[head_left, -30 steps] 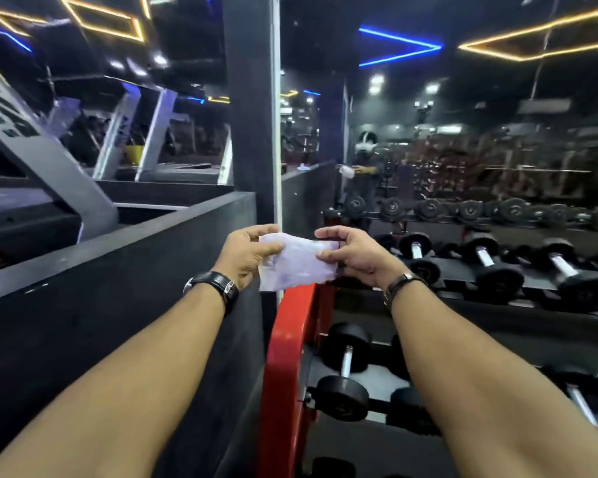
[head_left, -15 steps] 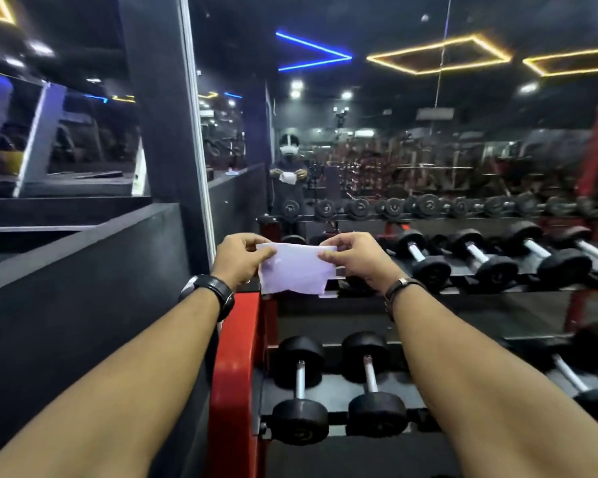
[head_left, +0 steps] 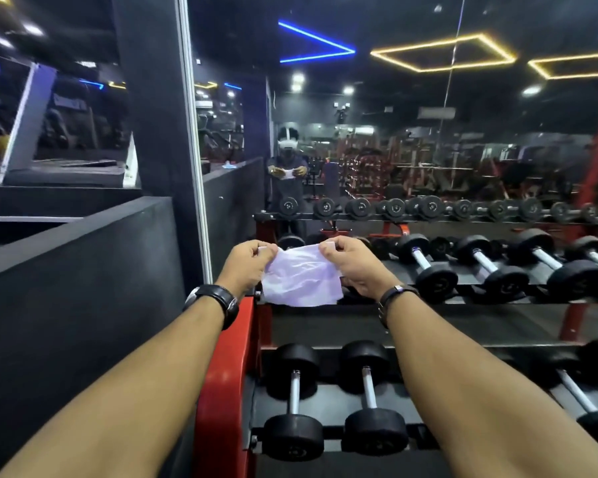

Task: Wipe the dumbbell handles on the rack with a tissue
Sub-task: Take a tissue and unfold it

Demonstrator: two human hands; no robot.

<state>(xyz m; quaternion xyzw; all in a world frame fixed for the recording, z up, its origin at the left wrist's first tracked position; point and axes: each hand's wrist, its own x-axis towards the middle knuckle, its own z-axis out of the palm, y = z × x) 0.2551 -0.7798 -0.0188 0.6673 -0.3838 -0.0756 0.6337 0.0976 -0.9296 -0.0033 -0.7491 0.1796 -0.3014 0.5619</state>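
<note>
The red-framed rack (head_left: pixel 228 367) is filling the lower centre and right of the frame, with a mirror (head_left: pixel 428 132) standing behind it across the upper right. On the lower tier, two full dumbbells (head_left: pixel 294 401) are lying side by side at bottom centre, with parts of more at the right edge; on the upper tier at mid right, four are showing chrome handles.

At centre frame the left hand (head_left: pixel 247 265) and right hand (head_left: pixel 354 265) are each pinching an upper corner of the tissue (head_left: pixel 301 281), thumbs and forefingers curled, stretching it above the rack's left end. The tissue is touching no dumbbell.

Compared with half a second ago, the tissue is looking more crumpled, and the rack is sitting further right.
</note>
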